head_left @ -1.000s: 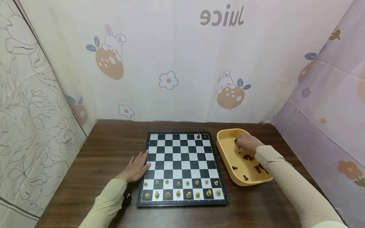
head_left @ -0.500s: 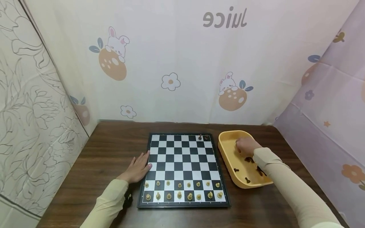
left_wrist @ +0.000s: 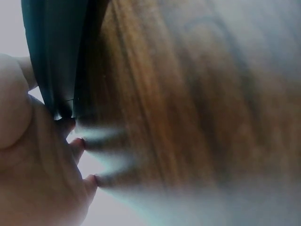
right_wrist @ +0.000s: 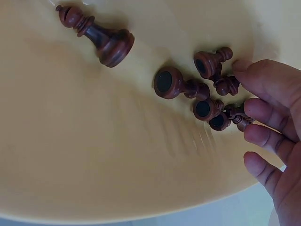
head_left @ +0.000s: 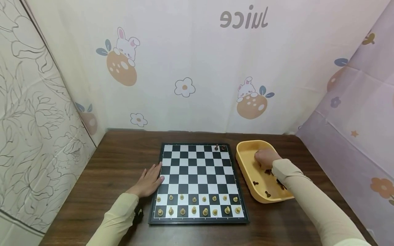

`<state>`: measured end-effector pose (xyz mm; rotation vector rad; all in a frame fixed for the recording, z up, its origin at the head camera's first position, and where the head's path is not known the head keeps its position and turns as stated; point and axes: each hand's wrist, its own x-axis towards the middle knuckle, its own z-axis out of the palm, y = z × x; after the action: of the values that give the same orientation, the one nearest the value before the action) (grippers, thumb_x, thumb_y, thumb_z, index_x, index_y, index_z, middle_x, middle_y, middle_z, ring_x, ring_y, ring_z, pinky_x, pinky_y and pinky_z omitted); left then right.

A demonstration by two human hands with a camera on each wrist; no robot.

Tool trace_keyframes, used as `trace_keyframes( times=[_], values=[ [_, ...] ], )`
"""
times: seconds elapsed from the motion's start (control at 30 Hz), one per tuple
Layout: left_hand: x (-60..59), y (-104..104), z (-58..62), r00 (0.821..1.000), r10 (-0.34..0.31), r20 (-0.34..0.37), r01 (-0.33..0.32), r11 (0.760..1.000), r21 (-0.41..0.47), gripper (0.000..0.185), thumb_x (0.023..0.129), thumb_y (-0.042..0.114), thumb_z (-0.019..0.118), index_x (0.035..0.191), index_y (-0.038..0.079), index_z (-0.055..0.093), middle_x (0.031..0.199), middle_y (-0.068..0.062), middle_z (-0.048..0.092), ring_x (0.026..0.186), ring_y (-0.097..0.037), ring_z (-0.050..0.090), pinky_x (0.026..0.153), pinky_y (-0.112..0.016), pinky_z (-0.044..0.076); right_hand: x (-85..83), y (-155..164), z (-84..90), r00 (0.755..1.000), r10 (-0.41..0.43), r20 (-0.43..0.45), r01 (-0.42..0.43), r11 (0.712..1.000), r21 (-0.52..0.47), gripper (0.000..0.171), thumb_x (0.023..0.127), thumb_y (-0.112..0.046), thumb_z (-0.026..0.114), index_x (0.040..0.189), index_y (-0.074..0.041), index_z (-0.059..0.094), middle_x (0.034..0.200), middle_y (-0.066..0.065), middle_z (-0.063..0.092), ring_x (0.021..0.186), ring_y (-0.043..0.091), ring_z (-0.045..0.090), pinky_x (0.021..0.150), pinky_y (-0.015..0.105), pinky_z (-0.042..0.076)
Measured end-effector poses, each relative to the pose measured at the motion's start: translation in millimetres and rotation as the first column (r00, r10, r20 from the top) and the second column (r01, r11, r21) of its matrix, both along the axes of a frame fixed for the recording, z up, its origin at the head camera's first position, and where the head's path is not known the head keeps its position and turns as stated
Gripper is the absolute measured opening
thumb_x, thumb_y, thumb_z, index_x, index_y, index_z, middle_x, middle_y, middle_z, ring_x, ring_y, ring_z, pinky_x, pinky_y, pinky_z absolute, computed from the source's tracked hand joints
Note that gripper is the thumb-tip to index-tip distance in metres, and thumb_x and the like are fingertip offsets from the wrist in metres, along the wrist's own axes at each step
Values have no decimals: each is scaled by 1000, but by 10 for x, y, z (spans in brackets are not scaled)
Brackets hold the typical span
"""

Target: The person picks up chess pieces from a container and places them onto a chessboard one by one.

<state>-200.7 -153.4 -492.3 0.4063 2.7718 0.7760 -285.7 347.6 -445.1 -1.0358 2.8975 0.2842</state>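
Observation:
My left hand (head_left: 147,182) lies flat with fingers extended, touching the left edge of a black-and-white chessboard (head_left: 187,171). In the left wrist view, that hand (left_wrist: 42,165) is beside the board's dark edge (left_wrist: 59,42). My right hand (head_left: 266,158) reaches into a yellow tray (head_left: 248,157) right of the board. Seen from the right wrist, its thumb and fingers (right_wrist: 263,136) are spread apart around several dark red pawns (right_wrist: 218,84), the thumb tip at one of them. A dark bishop (right_wrist: 96,37) lies on its side farther off.
Several pale chess pieces (head_left: 194,210) stand in two rows along the board's near side. Two dark pieces, one a taller piece (head_left: 216,147), stand at its far right corner. Loose dark pieces (head_left: 267,194) lie in the tray's near part. A patterned curtain (head_left: 184,112) hangs behind the table.
My right hand has turned over slightly inside the tray, and a dark piece once visible by its fingers is now hidden in the head view. The left hand stays on the board's edge.

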Motion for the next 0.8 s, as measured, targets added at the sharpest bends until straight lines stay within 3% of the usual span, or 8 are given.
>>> trace_keyframes(
  times=[0.3,0.57,0.7,0.8],
  values=[
    [-3,1,-5,1000,1,3,-1,1000,-5,64,103,32,37,152,1,12,155,-20,20,143,-37,10,111,-58,1,12,-8,22,1000,-8,10,8,1000,6,49,65,13,64,52,-22,33,53,-4,37,50,9,26,47,24,25],
    [-6,3,-9,1000,1,-6,-1,1000,-3,64,103,33,37,152,-1,13,155,-21,20,143,-38,11,111,-58,2,-68,68,-30,998,56,0,-56,998,-19,53,61,15,62,52,-23,25,54,-10,20,51,8,17,47,23,20],
    [-5,1,-11,1000,-2,-9,2,1000,3,63,103,31,36,151,-1,13,155,-20,20,143,-38,11,111,-58,2,-86,91,-15,995,80,-53,-80,997,-8,49,61,12,63,52,-23,30,54,-9,27,50,8,20,48,24,24],
    [0,0,-9,1000,-4,-10,4,1000,8,63,103,30,37,151,-1,12,155,-21,20,143,-38,11,111,-58,2,-66,75,35,997,58,-45,-58,998,-6,45,62,10,63,51,-22,34,54,-7,32,50,8,23,48,25,26]
  ],
)
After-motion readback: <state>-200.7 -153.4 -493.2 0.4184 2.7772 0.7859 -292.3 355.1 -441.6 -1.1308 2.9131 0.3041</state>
